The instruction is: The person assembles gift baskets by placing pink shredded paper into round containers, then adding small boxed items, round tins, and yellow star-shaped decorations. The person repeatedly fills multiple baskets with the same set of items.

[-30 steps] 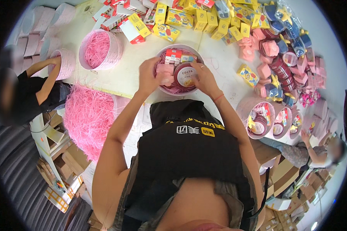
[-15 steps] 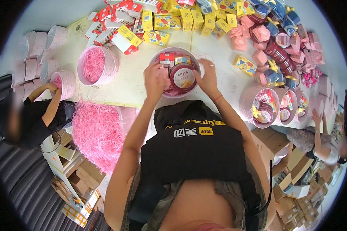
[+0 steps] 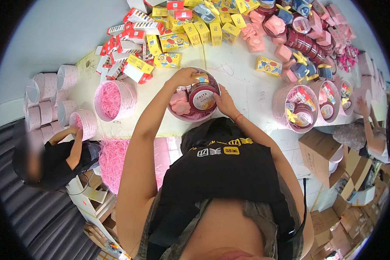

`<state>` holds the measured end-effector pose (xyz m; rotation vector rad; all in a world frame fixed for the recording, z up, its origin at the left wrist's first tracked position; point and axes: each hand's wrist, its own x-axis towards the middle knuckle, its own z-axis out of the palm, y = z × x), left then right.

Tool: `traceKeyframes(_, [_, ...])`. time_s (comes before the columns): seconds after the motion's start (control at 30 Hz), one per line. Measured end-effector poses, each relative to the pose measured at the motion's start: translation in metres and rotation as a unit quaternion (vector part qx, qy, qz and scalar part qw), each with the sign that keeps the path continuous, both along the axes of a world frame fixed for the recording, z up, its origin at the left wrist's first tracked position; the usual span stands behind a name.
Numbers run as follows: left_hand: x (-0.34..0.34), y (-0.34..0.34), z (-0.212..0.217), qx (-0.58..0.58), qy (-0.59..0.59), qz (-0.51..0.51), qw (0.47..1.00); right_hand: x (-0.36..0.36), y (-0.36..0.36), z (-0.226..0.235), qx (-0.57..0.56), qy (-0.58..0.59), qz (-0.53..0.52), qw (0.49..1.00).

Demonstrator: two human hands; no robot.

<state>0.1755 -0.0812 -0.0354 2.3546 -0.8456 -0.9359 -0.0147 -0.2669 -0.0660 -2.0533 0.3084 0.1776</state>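
Observation:
A round pink box point(image 3: 174, 116) stands on the white table in front of me. Inside it are a dark red tin point(image 3: 202, 98) with a pale lid, pink shaped pieces point(image 3: 180, 104) and pink paper shreds. My left hand point(image 3: 184, 77) reaches over the far rim, fingers curled on a small yellow box point(image 3: 202, 78) at the back of the round box. My right hand point(image 3: 223, 102) lies at the near right rim, fingertips against the side of the tin.
Another round box of pink shreds point(image 3: 115, 99) stands to the left, filled round boxes point(image 3: 301, 108) to the right. Yellow and red cartons point(image 3: 169, 39) and pink items point(image 3: 273, 26) crowd the far table. A seated person point(image 3: 56, 160) works at left, another person point(image 3: 368, 130) at right; cardboard cartons point(image 3: 323, 156) sit below.
My left hand has moved from the near left rim to the far rim of the round box. My right hand has stayed beside the tin.

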Motion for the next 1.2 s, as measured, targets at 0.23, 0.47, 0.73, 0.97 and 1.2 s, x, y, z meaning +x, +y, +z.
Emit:
traceKeyframes(0.23, [-0.054,0.005,0.036,-0.114,-0.161,0.116,0.974,-0.002,-0.004,-0.006,0.006,-0.017,0.023,1.000])
traceKeyframes(0.47, [-0.048,0.008,0.033,-0.138,-0.171,0.088,0.972,0.017,0.000,0.067,-0.190,-0.326,0.166,0.911])
traceKeyframes(0.73, [-0.046,0.009,0.020,-0.166,-0.215,0.075,0.959,0.064,0.015,0.056,-0.273,-0.088,0.313,0.905])
traceKeyframes(0.97, [-0.060,0.022,0.040,-0.206,-0.178,0.177,0.946,0.055,0.016,0.049,-0.272,-0.142,0.289,0.907])
traceKeyframes(1.2, [-0.107,0.072,0.053,-0.195,-0.315,0.359,0.857,0.059,0.027,0.075,-0.228,-0.254,0.230,0.911])
